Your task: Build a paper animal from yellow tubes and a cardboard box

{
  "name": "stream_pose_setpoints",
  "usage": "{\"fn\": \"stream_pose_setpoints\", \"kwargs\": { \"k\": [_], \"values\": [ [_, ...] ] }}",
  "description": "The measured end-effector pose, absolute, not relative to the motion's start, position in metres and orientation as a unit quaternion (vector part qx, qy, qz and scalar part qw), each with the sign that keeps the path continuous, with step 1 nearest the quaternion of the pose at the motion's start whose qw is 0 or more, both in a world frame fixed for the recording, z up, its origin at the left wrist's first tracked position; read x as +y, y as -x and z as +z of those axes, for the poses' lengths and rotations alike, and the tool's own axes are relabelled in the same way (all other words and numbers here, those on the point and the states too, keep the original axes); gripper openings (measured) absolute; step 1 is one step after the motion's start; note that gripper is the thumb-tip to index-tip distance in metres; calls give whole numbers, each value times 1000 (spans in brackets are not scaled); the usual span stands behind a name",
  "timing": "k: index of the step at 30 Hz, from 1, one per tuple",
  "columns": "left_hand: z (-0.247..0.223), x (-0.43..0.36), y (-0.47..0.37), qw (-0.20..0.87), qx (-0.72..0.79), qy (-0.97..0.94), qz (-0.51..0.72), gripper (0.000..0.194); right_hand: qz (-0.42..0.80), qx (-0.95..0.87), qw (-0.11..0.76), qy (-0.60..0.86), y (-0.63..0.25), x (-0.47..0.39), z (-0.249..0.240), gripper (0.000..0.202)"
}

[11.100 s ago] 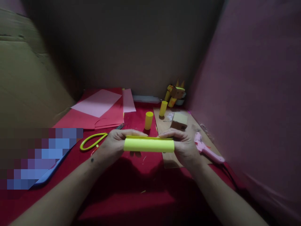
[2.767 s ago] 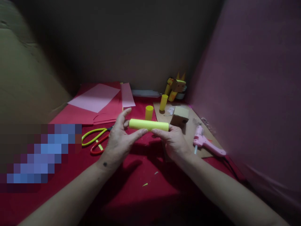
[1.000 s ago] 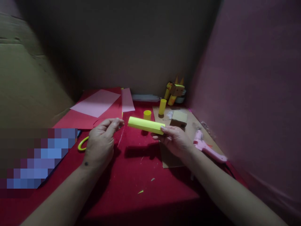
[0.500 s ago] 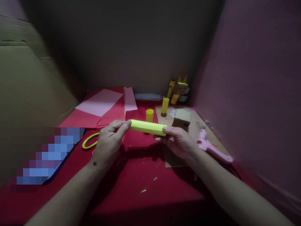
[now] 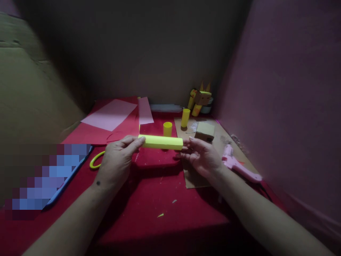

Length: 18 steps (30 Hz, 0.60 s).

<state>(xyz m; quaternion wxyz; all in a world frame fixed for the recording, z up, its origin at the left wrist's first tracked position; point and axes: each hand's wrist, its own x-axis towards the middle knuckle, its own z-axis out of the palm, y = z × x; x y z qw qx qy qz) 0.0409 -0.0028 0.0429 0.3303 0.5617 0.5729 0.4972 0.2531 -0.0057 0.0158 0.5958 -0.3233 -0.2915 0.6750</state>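
Yellow tube [image 5: 163, 142], long and slender

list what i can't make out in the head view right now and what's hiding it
All in the head view:
Yellow loop handle: the rest of its tool is hidden behind the left hand.
Standing yellow tube: lower part hidden behind the held yellow roll.
Blue-edged object: masked by pixel blocks.
Right hand: too dim and small to tell whether its fingertips touch the roll.
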Motion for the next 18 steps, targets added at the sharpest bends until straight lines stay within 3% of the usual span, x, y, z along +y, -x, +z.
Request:
{"fn": "stream_pose_setpoints", "kwargs": {
  "k": [6, 18],
  "values": [
    [41, 3, -35, 349, 582, -518, 521, 25, 601, -289, 647, 371, -258, -4, 16, 9],
    [43, 4, -37, 339, 564, -516, 549, 23, 572, -344, 632, 394, -255, -5, 12, 17]
  ]
}}
